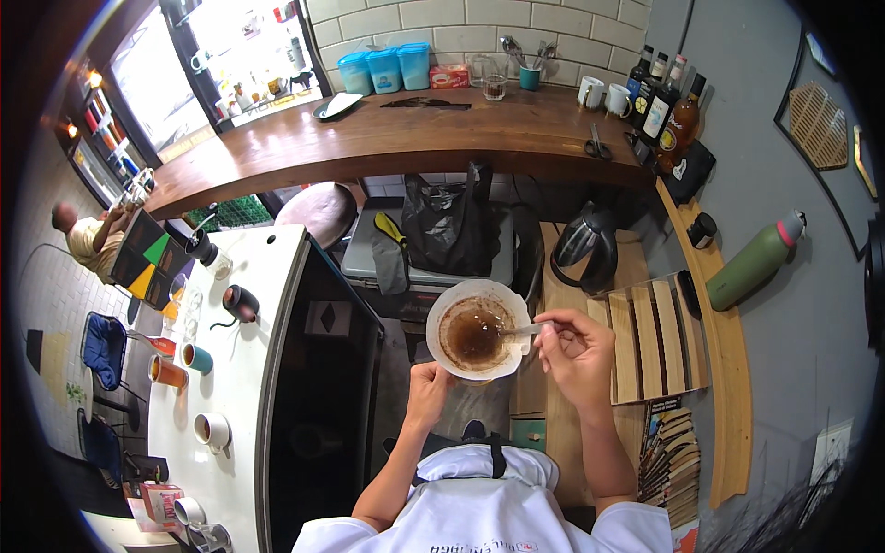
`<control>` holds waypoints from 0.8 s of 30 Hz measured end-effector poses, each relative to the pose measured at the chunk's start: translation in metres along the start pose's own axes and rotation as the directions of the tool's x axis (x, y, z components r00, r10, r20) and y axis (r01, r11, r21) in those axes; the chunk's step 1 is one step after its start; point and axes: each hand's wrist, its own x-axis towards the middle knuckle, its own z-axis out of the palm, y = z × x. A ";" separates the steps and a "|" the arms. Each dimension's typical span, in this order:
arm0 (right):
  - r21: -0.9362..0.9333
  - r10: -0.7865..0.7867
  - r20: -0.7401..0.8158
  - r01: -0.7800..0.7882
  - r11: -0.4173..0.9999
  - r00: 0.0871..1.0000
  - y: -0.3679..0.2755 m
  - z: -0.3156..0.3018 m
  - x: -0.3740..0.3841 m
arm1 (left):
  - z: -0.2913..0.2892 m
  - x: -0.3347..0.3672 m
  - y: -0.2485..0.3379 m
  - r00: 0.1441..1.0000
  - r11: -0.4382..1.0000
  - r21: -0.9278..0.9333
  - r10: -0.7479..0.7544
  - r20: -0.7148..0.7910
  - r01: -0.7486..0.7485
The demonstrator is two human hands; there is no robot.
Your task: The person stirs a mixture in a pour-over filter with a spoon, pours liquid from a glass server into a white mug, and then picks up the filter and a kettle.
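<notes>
In front of my body, my left hand (428, 394) is closed round the lower side of a coffee dripper, mostly hidden under its white paper filter (444, 306). Brown liquid and wet coffee grounds (474, 337) fill the filter, and grounds cling to its inner wall. My right hand (576, 359) pinches the handle of a spoon (526, 329) at the filter's right edge. The spoon's tip is sunk in the coffee and cannot be seen. What the dripper rests on, if anything, is hidden below it.
A white counter (241, 304) on the left carries cups, including an orange cup (168, 372). Ahead runs a wooden counter (387, 138) with bottles (680, 129). A black kettle (586, 247) stands ahead right, beside a slatted wooden rack (648, 336). Another person (90, 235) is far left.
</notes>
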 end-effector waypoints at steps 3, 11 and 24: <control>0.032 0.033 -0.017 -0.032 0.999 0.999 0.000 -0.001 0.001 | 0.003 0.001 0.005 1.000 1.000 -0.021 -0.022 -0.011 0.022; 0.038 0.023 0.006 -0.023 0.999 1.000 0.002 -0.005 -0.002 | 0.009 0.007 0.005 0.999 0.991 -0.121 -0.050 0.019 0.052; -0.054 -0.044 -0.092 0.039 0.998 0.995 -0.006 -0.010 -0.008 | 0.015 0.019 0.019 0.973 0.977 -0.173 -0.089 0.213 0.128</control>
